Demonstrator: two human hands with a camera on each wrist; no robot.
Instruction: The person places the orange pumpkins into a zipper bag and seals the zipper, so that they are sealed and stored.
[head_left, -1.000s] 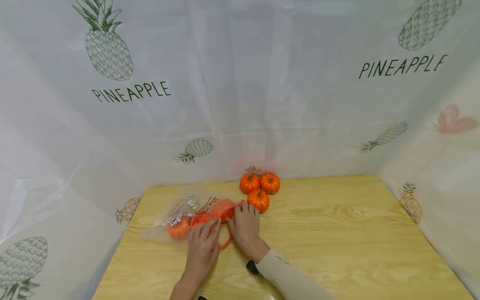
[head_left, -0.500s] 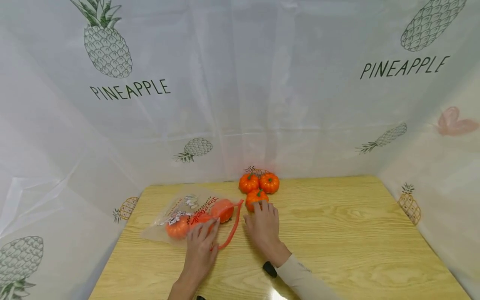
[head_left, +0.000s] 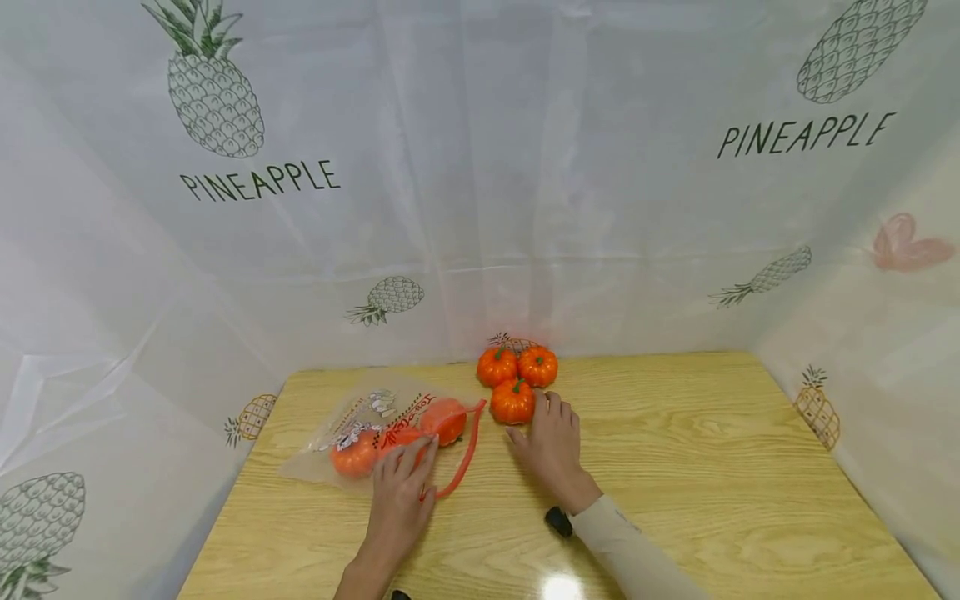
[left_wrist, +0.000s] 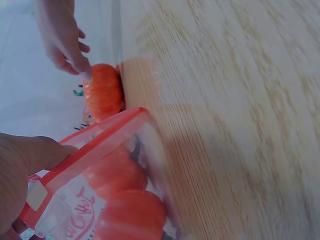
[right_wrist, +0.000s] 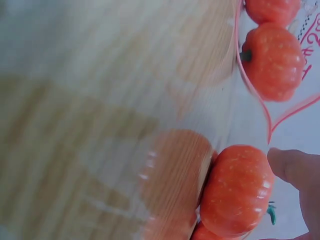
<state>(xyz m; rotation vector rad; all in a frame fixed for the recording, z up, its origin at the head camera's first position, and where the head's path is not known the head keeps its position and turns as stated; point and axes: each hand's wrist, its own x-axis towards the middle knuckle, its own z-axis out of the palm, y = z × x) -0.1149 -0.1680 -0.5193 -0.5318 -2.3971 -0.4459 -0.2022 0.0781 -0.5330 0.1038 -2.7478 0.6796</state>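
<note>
A clear zip bag (head_left: 390, 408) with a red zip edge (left_wrist: 100, 141) lies on the left of the table, small orange toy pumpkins (head_left: 444, 421) inside it. My left hand (head_left: 402, 492) pinches the bag's mouth near the white slider (left_wrist: 36, 195); the thumb lies on the zip edge and the fingers are mostly hidden beneath. The mouth gapes toward the right. Outside the bag, my right hand (head_left: 553, 442) is at the right side of the nearest loose pumpkin (head_left: 513, 402). Its fingers are relaxed, with the thumb (right_wrist: 287, 165) close to that pumpkin; contact is hard to tell.
Two more loose pumpkins, one on the left (head_left: 497, 367) and one on the right (head_left: 537, 367), sit behind the nearest one, by the back wall sheet (head_left: 637, 308). White pineapple-printed sheeting encloses the wooden table (head_left: 712, 467) at the back and sides.
My right hand has left the bag's mouth and moved right, passing over the front of the nearest loose pumpkin to its right side. My left hand and the bag have stayed in place.
</note>
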